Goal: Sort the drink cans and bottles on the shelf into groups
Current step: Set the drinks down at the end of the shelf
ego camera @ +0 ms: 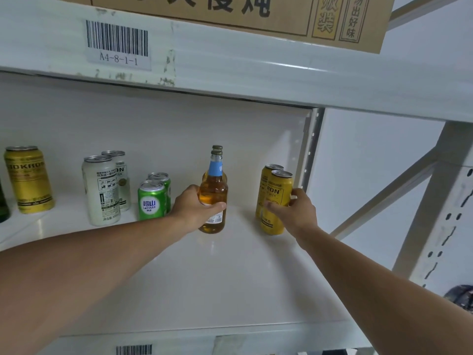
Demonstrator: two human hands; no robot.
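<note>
Head view: both arms reach forward onto a white shelf (230, 272). The left hand (195, 208) grips the front bottle (213, 198) low on its body, thumb curled across the glass above the barcode label and the other fingers wrapped round the far side. The bottle is clear with amber drink, a blue neck label and a metal cap; it stands upright with its base on the shelf. A 2nd bottle (217, 148) stands right behind it, mostly hidden, so only its cap and a bit of shoulder show.

The right hand (294, 211) holds the front yellow can (277, 201) from the right side, thumb pressed on the can's face and fingers curled round its far edge. The can is upright on the shelf. A 2nd yellow can (266, 180) stands just behind and to the left of it, touching or nearly so; which cannot be told.

The bottles and the yellow cans stand apart, with bare shelf between the 2 hands.

Left of the left hand, near its wrist, 2 green cans (151, 201) stand one behind the other. Further left are 2 white cans (101, 190), also front and back. Well out to the left stands a lone yellow can (28, 179), and at the frame's edge a sliver of a dark green bottle (3, 206).

Above the hands, the upper shelf beam carries a barcode label (117, 43) marked A4-8-1-1, with a cardboard box (230, 14) resting on top
</note>
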